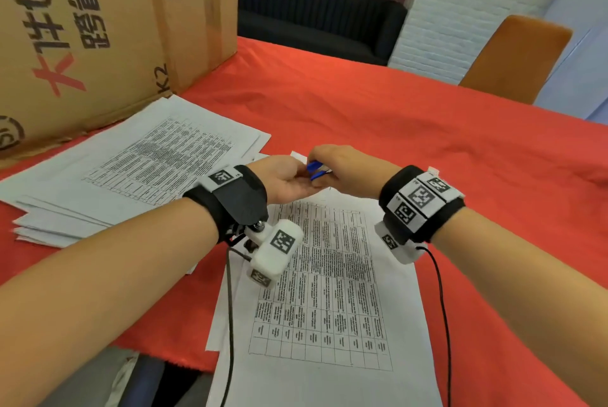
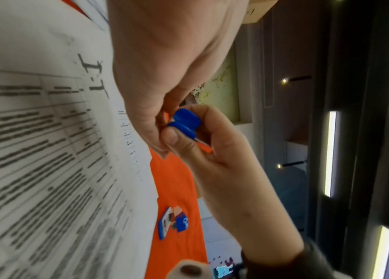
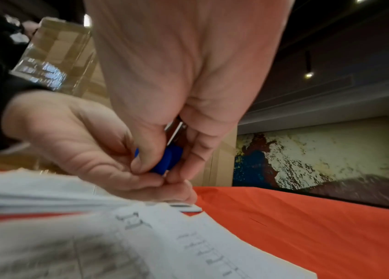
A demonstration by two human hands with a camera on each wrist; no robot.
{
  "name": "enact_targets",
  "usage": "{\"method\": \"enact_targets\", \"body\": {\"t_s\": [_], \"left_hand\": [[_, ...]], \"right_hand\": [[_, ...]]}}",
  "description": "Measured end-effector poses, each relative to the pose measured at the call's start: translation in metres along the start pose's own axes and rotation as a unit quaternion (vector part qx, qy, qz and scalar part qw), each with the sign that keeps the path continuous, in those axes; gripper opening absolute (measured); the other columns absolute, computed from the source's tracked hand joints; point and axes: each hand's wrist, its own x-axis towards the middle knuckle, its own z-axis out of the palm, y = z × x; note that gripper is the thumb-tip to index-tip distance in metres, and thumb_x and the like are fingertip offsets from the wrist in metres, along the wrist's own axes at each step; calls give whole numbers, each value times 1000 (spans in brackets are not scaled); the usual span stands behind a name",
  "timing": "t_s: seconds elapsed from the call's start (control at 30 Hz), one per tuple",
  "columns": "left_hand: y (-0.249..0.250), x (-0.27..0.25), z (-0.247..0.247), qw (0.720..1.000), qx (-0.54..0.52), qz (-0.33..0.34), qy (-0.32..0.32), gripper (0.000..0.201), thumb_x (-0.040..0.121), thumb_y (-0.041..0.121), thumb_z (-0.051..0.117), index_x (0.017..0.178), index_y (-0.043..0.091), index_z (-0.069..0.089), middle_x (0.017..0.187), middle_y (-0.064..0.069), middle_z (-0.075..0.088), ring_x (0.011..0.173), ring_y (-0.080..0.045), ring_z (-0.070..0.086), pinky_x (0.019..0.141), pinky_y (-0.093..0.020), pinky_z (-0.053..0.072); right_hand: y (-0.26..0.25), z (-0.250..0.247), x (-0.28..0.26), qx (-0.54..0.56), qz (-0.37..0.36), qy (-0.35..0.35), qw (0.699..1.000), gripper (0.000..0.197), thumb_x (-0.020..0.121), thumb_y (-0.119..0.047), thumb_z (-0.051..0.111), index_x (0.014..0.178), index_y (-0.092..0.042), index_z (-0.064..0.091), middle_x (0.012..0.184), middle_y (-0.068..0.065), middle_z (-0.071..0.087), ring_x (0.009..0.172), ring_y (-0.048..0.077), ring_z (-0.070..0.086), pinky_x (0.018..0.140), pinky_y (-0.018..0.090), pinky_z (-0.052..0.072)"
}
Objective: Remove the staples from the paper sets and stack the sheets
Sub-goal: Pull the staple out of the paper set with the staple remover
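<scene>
Now, right hand (image 1: pixel 339 165): fingers and thumb pinch the blue staple remover (image 1: pixel 317 170).
Left hand (image 1: pixel 289 181): palm up, fingers loosely curled, touching the remover's tip.
Paper set (image 1: pixel 329 291): flat below both hands.
Stacked sheets (image 1: pixel 131 163): left of the left hand.

paper set (image 1: pixel 332 291): on the table (image 1: pixel 427 143) at its near edge, overhanging it
sheet stack (image 1: pixel 138 170): left of the paper set, toward the table's left edge
cardboard box (image 1: pixel 98 28): behind the sheet stack, at the far left
chair (image 1: pixel 513 58): beyond the table's far right edge
</scene>
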Motion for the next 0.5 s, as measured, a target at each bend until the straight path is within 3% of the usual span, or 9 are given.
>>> {"method": "enact_targets", "body": {"t_s": [0.07, 0.17, 0.3, 0.43, 0.5], "left_hand": [[-6, 1, 0, 1000, 2, 3, 20, 31, 98, -5, 22, 85, -5, 50, 76, -16, 52, 65, -21, 48, 61, -25, 44], [-15, 7, 2, 999, 2, 21, 46, 34, 95, -9, 16, 79, 1, 44, 70, -10, 40, 56, -15, 30, 52, -20, 26], [-24, 17, 3, 994, 23, 50, 92, 32, 91, -11, 16, 80, 6, 41, 71, -8, 37, 54, -15, 28, 37, -16, 28], [-30, 20, 6, 987, 72, 70, 124, 31, 93, -8, 20, 81, 5, 45, 71, -9, 42, 53, -16, 31, 49, -23, 32], [-31, 18, 7, 983, 96, 78, 134, 31, 94, -6, 22, 79, 5, 47, 69, -8, 43, 52, -17, 32, 46, -23, 33]], "right_hand": [[-1, 5, 0, -13, -3, -14, 1000, 31, 91, -20, 60, 116, -3, 52, 114, 13, 56, 105, 27, 52, 87, 31, 38], [-3, 12, 1, -22, -6, -23, 999, 33, 92, -24, 59, 116, -3, 50, 115, 13, 54, 103, 28, 52, 85, 31, 38], [-5, 15, 3, -60, 4, -62, 996, 36, 95, -30, 54, 116, -2, 46, 115, 13, 49, 95, 28, 53, 75, 32, 37], [-6, 16, 3, -91, 16, -82, 992, 42, 95, -40, 51, 115, -4, 43, 110, 10, 48, 82, 26, 53, 68, 36, 41], [-8, 17, 4, -98, 29, -86, 991, 42, 93, -40, 53, 114, -5, 42, 110, 9, 48, 81, 27, 55, 69, 39, 46]]}}
